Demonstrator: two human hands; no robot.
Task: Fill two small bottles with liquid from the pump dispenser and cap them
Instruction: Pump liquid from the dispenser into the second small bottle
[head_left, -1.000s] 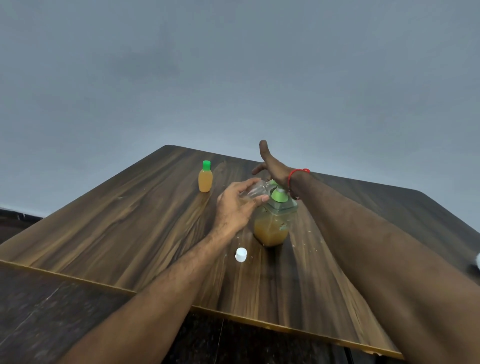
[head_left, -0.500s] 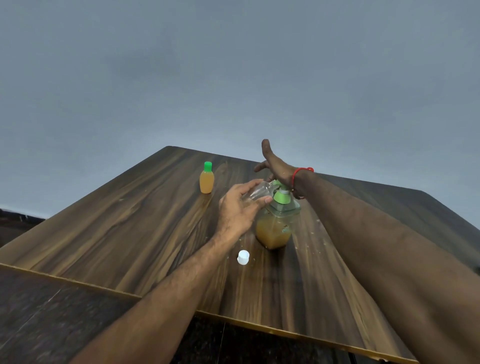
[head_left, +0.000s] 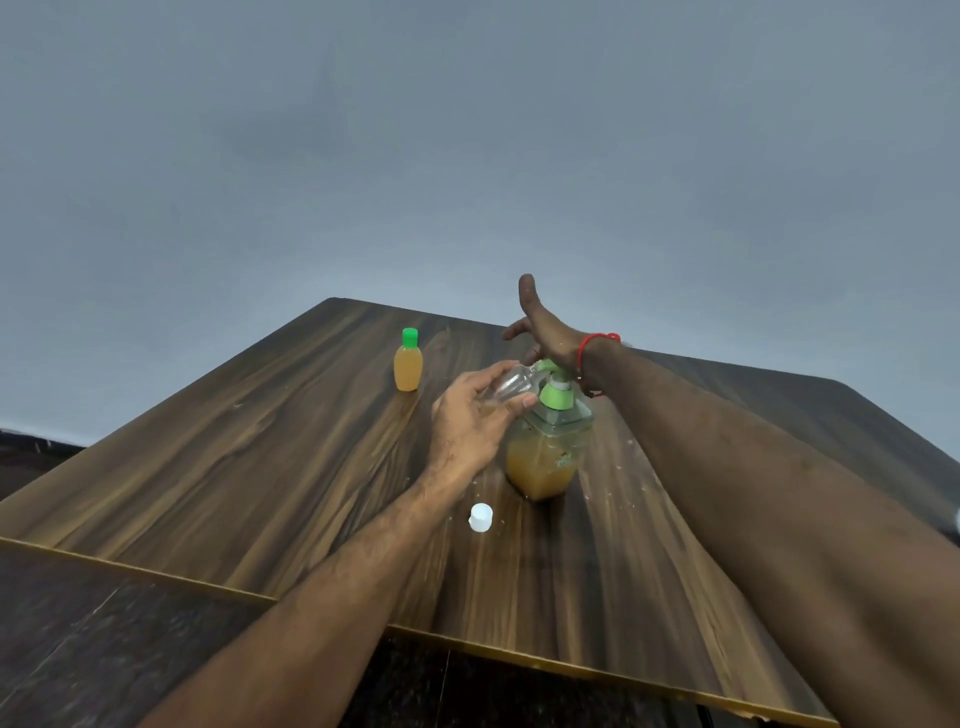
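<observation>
A clear pump dispenser, half full of orange liquid and topped with a green pump head, stands mid-table. My left hand grips a small clear bottle, tilted with its mouth against the green spout. My right hand rests its heel on the pump top, fingers spread and raised, holding nothing. A second small bottle, full of orange liquid and closed with a green cap, stands upright further back left. A white cap lies loose on the table in front of the dispenser.
The wooden table has a pale front edge, with dark floor below it. Small specks or droplets dot the surface to the right of the dispenser. A grey wall fills the background.
Both hands stay at the dispenser. My right hand's fingers have lifted slightly higher over the pump. The clear bottle remains at the spout.
</observation>
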